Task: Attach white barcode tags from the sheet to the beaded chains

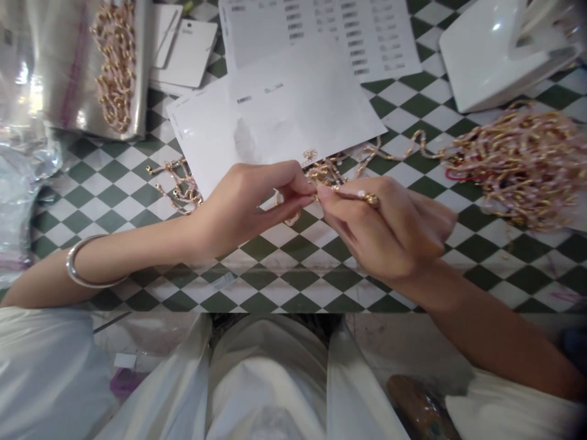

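Note:
My left hand (247, 198) and my right hand (383, 226) meet above the table, their fingertips pinched together. A beaded strand (353, 194) in pink and gold lies along the fingers of my right hand, its gold end showing near the knuckles. What sits right between the fingertips is too small to make out, though part of a beaded loop (293, 218) hangs below my left fingers. Behind the hands lies a small pile of beaded strands (325, 171), partly hidden by them. A gold ornament (310, 154) rests on the edge of a white sheet (307, 110).
A large heap of pink and gold strands (523, 165) lies at right, below a white holder (486, 55). More strands (114, 67) rest on plastic bags (59, 61) at left, beside white cards (188, 55). A printed label sheet (321, 18) is at the back of the checkered table (293, 281).

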The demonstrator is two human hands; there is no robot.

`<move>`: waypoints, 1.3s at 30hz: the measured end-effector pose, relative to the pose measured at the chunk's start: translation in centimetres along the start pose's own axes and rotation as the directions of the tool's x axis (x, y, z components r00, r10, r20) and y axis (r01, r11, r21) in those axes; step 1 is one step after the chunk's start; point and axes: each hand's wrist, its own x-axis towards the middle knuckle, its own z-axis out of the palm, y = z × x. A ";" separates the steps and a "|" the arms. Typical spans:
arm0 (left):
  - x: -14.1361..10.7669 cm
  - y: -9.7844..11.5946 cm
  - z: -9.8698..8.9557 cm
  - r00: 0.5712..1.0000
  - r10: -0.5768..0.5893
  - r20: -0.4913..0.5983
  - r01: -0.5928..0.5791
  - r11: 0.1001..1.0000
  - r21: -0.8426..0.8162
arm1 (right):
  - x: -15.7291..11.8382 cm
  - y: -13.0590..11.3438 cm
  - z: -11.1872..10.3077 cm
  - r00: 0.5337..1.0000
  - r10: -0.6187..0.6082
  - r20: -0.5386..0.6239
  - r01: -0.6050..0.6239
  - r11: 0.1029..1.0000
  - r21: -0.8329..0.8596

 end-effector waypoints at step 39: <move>0.7 -0.8 0.2 0.955 0.166 -0.245 -0.193 0.977 -0.090 | 0.6 3.3 -1.1 0.986 0.006 0.166 -0.165 0.130 0.978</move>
